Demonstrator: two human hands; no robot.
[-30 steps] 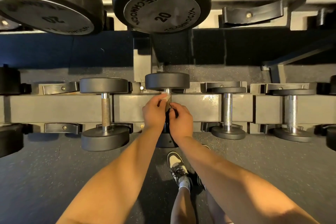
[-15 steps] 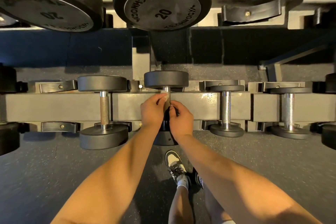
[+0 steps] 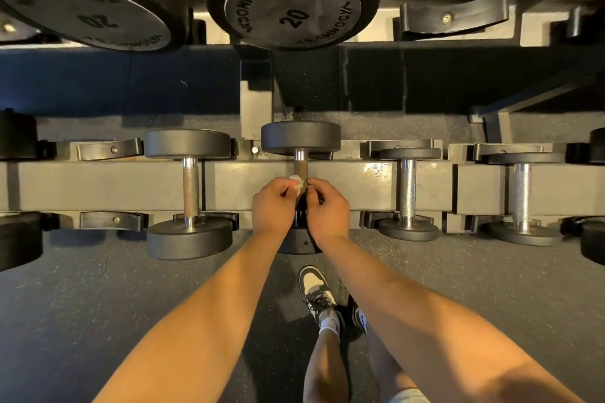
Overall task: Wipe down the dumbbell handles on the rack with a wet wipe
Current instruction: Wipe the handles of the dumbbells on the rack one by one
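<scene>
The rack (image 3: 98,186) fills most of what I see: a pale lower shelf running side to side below me, and an upper tier above it where two big black dumbbell heads (image 3: 294,0) stamped "20" face me. Under the rack lies the dark speckled floor (image 3: 82,304), and between my forearms I can see my black-and-white shoe (image 3: 316,291) planted on it.

Along the lower shelf sit four smaller dumbbells with their handles running away from me. The left one (image 3: 190,190) has a brownish knurled handle; the two on the right (image 3: 407,190) and (image 3: 522,196) have bright silver ones. The middle dumbbell (image 3: 300,142) is the one I am at: its far head sits on the back rail, and its near head is mostly hidden behind my wrists.

Both my hands meet at that handle (image 3: 300,168), near its middle. My left hand (image 3: 273,206) is curled closed and pinches the wet wipe (image 3: 297,182) (a small white crumple poking out at my fingertips) against the left side of the bar. My right hand (image 3: 329,208) is curled closed too, its fingertips touching the bar's right side; I cannot tell whether it grips any of the wipe.
</scene>
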